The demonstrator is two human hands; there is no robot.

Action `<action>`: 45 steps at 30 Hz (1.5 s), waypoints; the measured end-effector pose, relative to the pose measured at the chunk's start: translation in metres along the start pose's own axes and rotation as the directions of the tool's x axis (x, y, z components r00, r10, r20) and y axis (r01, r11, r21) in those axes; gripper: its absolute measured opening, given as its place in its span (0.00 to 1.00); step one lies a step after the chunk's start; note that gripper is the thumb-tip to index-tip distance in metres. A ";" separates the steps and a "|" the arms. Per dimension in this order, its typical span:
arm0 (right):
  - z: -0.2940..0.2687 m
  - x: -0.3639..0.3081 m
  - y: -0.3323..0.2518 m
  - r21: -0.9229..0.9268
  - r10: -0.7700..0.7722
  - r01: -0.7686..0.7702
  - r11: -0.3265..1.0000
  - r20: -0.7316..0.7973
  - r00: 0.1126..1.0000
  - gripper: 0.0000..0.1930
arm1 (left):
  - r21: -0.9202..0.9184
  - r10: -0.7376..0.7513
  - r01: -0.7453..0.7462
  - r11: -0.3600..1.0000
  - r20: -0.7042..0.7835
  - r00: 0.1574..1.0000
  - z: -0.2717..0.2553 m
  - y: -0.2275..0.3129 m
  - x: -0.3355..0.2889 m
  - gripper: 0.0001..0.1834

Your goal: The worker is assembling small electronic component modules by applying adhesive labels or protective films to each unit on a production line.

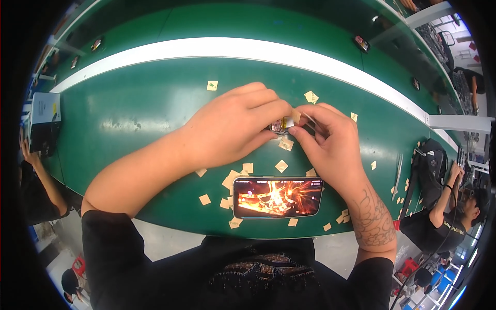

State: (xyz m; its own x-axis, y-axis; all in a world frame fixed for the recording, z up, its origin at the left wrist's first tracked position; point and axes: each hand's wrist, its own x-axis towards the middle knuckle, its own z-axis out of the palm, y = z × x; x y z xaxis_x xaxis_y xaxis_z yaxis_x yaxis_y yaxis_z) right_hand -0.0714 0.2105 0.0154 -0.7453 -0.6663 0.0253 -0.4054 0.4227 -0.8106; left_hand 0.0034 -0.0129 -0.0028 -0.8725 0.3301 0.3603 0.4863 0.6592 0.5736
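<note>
Above the middle of the table, my left hand (240, 121) is closed, its fingers and thumb pinching a small electronic part (277, 125) with a shiny, partly yellow surface. Much of that part is hidden by the fingers. My right hand (330, 137) is closed beside it, with the thumb tip at the part's right edge. A thin, pale, straight-edged thing (310, 119) shows between the right fingers; its kind is not clear. Between the two hands, a small tan square (296, 117) stands against the part. Just below lies a loose tan paper square (285, 144) on the green table (129, 98).
A phone (277, 198) with a fiery picture on its screen lies nearest me, among several tan paper squares (231, 180). A white bar (217, 47) crosses the table's far side. At right are a black bag (433, 165) and a seated person (454, 217); at left, a box (45, 121).
</note>
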 end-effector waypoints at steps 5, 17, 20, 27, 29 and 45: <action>0.003 -0.004 -0.008 -0.132 -0.080 0.075 0.988 -0.038 0.996 0.10 | -0.046 -0.060 0.060 0.997 -0.005 0.998 0.000 0.005 0.001 0.26; 0.007 0.008 0.004 -0.113 -0.110 0.104 0.988 -0.046 0.993 0.08 | -0.109 -0.174 0.172 0.979 -0.011 0.985 0.000 0.008 0.003 0.28; 0.001 0.008 0.004 0.012 -0.035 0.036 0.999 -0.083 0.996 0.11 | -0.079 -0.139 0.135 0.988 -0.048 0.989 -0.001 0.011 0.004 0.28; -0.006 -0.001 0.008 0.549 0.153 -0.184 0.815 0.102 0.983 0.10 | -0.031 0.108 -0.117 0.993 -0.219 0.970 0.005 0.008 0.006 0.30; -0.009 0.001 0.003 0.467 0.202 -0.232 0.853 0.115 0.973 0.08 | -0.029 0.099 -0.109 0.994 -0.236 0.967 -0.003 0.013 0.004 0.29; -0.005 0.010 0.013 0.109 -0.131 0.149 0.983 -0.161 0.978 0.21 | -0.422 -0.653 0.512 0.748 -0.332 0.681 -0.046 -0.062 0.014 0.23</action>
State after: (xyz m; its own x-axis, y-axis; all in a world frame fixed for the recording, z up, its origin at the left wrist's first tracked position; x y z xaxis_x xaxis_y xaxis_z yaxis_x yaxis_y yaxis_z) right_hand -0.0869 0.2122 0.0078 -0.7612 -0.6084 0.2246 -0.4520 0.2494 -0.8564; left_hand -0.0365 -0.0802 0.0005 -0.8957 -0.4297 0.1146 -0.0627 0.3770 0.9241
